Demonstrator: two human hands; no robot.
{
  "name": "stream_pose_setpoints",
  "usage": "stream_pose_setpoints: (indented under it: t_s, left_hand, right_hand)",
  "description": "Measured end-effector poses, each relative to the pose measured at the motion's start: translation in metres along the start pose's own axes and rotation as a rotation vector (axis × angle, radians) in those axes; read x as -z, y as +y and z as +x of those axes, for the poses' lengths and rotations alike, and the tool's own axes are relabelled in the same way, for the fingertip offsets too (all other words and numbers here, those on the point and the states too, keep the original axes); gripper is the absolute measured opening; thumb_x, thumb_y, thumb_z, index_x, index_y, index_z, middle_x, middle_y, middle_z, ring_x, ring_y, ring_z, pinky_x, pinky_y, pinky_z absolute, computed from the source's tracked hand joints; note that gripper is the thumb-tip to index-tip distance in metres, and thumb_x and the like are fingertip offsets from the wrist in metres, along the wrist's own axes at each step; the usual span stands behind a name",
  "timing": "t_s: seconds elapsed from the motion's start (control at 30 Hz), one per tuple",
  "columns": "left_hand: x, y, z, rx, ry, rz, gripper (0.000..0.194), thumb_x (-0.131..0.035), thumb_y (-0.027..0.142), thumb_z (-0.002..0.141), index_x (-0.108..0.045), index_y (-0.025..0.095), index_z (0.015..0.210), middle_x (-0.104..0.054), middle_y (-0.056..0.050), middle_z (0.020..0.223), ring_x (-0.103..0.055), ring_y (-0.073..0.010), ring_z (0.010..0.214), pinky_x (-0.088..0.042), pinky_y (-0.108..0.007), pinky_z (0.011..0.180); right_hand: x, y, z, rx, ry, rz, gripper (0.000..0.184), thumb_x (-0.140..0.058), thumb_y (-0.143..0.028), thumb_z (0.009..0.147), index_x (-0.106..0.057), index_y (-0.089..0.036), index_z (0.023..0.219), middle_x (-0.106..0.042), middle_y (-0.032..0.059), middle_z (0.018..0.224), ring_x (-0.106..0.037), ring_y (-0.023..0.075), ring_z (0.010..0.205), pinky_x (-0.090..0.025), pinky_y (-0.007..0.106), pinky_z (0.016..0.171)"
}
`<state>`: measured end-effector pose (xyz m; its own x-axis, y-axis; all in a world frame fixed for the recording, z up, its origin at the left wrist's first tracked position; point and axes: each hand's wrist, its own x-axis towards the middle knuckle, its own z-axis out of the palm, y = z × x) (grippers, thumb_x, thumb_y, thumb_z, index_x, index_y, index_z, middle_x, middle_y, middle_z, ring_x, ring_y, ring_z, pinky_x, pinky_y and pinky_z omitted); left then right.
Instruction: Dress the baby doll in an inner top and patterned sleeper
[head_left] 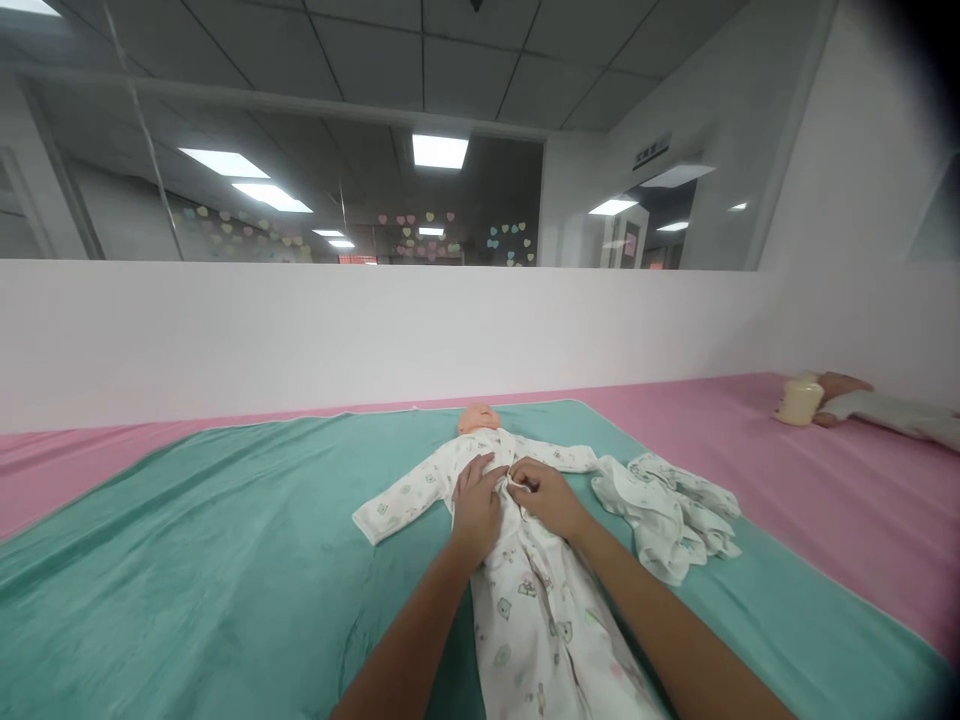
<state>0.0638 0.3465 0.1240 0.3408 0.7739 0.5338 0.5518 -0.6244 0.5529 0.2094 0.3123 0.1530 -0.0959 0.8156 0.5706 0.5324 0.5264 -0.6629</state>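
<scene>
Sleepsuit [536, 620] is on the baby doll [478, 418], which lies on a green blanket [187, 540]. I have my left hand [476, 510] open, flat on the doll's chest, and my right hand [541, 497] pinching the suit's front edge. White cloth [667, 515] lies bunched just beside the doll.

Crumpled cloth [664, 518] beside right hand [546, 498]

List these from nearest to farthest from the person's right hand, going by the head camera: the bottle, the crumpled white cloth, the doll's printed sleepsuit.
From the right hand:
1. The printed sleepsuit: touching, under the hand.
2. The crumpled white cloth: to the right, on the green blanket.
3. The bottle: far right, on the pink cover.
</scene>
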Motion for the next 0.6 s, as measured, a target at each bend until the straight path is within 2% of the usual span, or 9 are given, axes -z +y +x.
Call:
stream_pose_setpoints:
  t_s: [0.17, 0.4, 0.5, 0.6]
  left_hand:
    - [0.0009, 0.0023, 0.0004, 0.020, 0.014, -0.029, 0.052, -0.034, 0.003, 0.068, -0.057, 0.025, 0.110, -0.041, 0.000, 0.134, -0.026, -0.0216, 0.128, -0.023, -0.044, 0.108]
    - [0.0029, 0.0038, 0.0005, 0.030, 0.028, -0.056, 0.047, -0.034, 0.004, 0.067, -0.057, 0.023, 0.104, -0.043, 0.000, 0.132, -0.029, -0.0202, 0.126, -0.024, -0.041, 0.108]
    - [0.0020, 0.0024, 0.0010, 0.033, 0.018, -0.055, 0.048, -0.035, 0.005, 0.068, -0.057, 0.024, 0.106, -0.042, 0.000, 0.132, -0.030, -0.0206, 0.125, -0.025, -0.042, 0.107]
    - [0.0025, 0.0025, 0.0016, 0.048, 0.007, -0.066, 0.047, -0.035, 0.005, 0.069, -0.058, 0.025, 0.105, -0.042, 0.000, 0.132, -0.031, -0.0206, 0.125, -0.025, -0.041, 0.106]
  right_hand:
    - [0.0019, 0.0038, -0.0001, -0.030, -0.022, 0.030, 0.015, -0.051, -0.024, 0.071, -0.046, -0.018, 0.059, -0.057, -0.0006, 0.078, -0.049, 0.0125, 0.070, -0.037, 0.025, 0.067]
    - [-0.0064, 0.0096, 0.0010, -0.200, 0.119, 0.089, 0.009, -0.053, -0.027, 0.071, -0.053, -0.019, 0.073, -0.059, -0.0005, 0.076, -0.051, 0.0135, 0.072, -0.039, 0.026, 0.069]
    - [-0.0046, 0.0057, 0.0021, -0.228, 0.118, 0.133, 0.013, -0.055, -0.027, 0.069, -0.059, -0.019, 0.080, -0.060, -0.0002, 0.078, -0.053, 0.0139, 0.075, -0.040, 0.027, 0.073]
    - [-0.0022, 0.0036, 0.0026, -0.251, 0.110, 0.126, 0.013, -0.055, -0.028, 0.069, -0.061, -0.020, 0.077, -0.061, -0.0014, 0.075, -0.052, 0.0130, 0.072, -0.039, 0.026, 0.071]
